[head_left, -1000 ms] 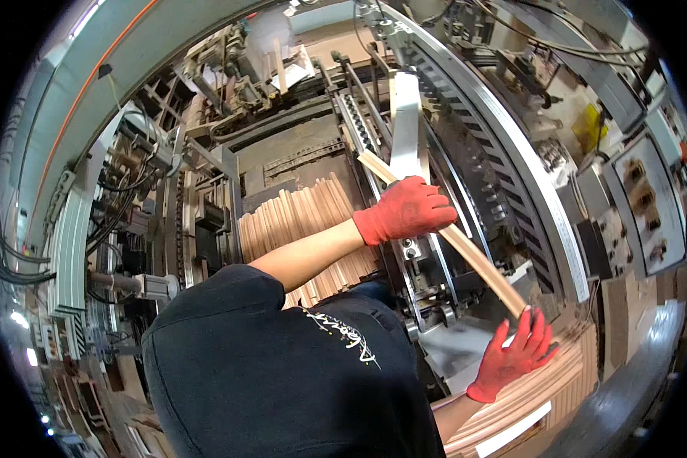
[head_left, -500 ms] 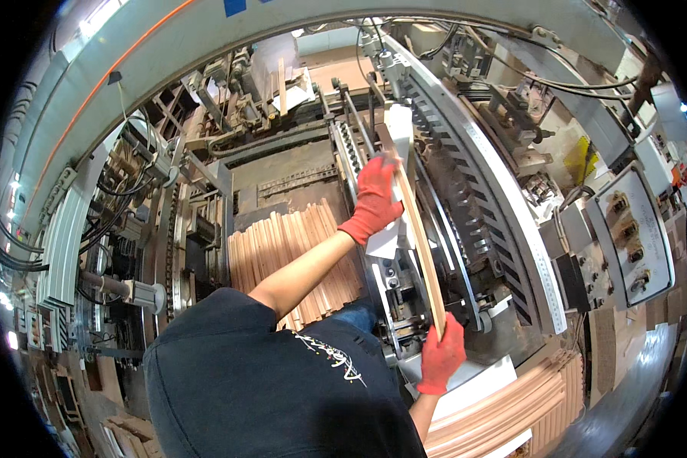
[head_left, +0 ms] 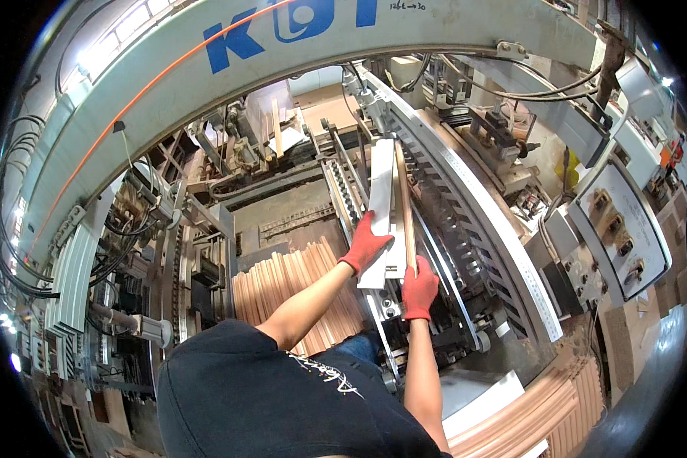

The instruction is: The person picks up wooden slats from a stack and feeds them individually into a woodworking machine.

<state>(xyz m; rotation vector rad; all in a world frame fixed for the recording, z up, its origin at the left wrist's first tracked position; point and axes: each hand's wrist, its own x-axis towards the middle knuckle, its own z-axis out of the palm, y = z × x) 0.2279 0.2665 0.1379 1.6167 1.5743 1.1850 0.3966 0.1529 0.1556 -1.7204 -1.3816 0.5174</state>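
My left hand [head_left: 367,246], in a red glove, grips the left edge of a long white strip [head_left: 382,177] with its thumb across the top. My right hand [head_left: 420,288], gloved the same way, is closed round the near end of a narrow wooden strip [head_left: 405,202]. The two strips lie side by side and point away from me over the machine bed [head_left: 427,324]. Under them part of another white piece [head_left: 395,263] shows. The fingertips of both hands are partly hidden.
Wooden strips lie in a stack [head_left: 294,286] left of the bed, and another stack [head_left: 527,416] is at lower right. A metal rail [head_left: 496,237] runs along the right side. A grey beam [head_left: 320,38] arches across the top; a control panel [head_left: 622,229] stands at right.
My left hand has left the wooden strip and come nearer, onto the white strip. My right hand has moved forward and left with the wooden strip. The view has tilted up.
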